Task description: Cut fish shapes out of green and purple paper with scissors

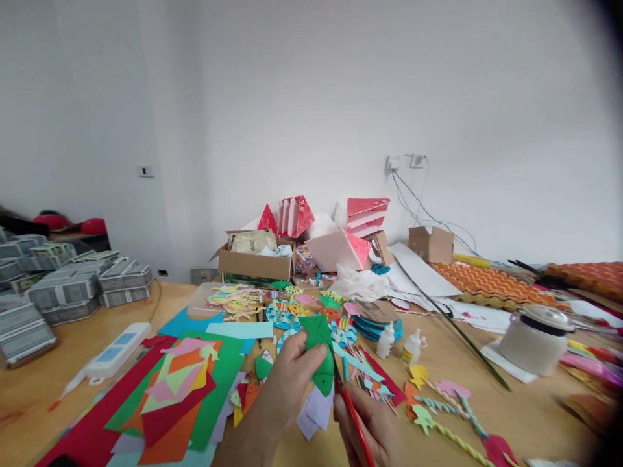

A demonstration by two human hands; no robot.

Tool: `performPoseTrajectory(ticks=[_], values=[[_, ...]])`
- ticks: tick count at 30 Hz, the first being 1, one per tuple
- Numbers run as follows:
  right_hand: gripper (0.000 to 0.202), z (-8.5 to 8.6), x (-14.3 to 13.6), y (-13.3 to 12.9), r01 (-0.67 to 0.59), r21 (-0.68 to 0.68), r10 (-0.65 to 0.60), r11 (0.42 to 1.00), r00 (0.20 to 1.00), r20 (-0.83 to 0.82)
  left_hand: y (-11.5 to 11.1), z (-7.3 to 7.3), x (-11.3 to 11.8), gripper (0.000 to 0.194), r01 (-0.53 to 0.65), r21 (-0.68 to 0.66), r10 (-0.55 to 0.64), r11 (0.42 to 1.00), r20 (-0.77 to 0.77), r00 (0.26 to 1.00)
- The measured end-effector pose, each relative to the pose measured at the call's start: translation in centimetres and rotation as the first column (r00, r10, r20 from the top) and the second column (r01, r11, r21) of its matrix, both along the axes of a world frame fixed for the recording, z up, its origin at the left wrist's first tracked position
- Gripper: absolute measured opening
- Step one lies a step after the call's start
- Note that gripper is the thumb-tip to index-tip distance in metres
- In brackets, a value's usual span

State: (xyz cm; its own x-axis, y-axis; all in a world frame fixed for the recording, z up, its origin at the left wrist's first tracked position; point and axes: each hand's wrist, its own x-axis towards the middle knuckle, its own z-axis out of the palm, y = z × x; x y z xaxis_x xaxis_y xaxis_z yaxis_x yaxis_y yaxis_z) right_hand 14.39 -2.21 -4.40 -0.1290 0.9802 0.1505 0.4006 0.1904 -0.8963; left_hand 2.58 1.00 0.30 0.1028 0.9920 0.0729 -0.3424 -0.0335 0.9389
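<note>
My left hand (292,363) pinches a piece of green paper (318,329) between thumb and fingers. The paper's lower end has a rounded, fish-like outline with a small dark dot. In my right hand (374,418) are red-handled scissors (354,415), their dark blades along the paper's right edge; how far the blades are apart I cannot tell. Lilac paper pieces (316,412) lie on the table just beneath. Close to my left wrist are small paper fish, among them an orange one (250,395) and a green one (263,367).
Stacked coloured sheets (199,421) cover the table on the left, near a white power strip (119,350). Two glue bottles (386,342) stand right of centre. Farther right are braided cords with paper shapes (452,441) and a lidded pot (535,344). A cardboard box (256,264) sits behind.
</note>
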Motion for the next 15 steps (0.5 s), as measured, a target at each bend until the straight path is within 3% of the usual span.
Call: performPoseTrajectory(ticks=[9,15], values=[[0.044,-0.13,0.19,-0.05,0.011,-0.033,-0.012,0.999,1.000,-0.019,-0.12,0.63,-0.24,0.016,0.021,-0.006,-0.021,1.000,0.046,0.999],[0.049,-0.16,0.16,-0.02,-0.001,-0.018,0.001,1.000,1.000,-0.014,0.40,-0.18,-0.21,0.023,-0.077,0.003,0.077,0.997,-0.018,0.997]])
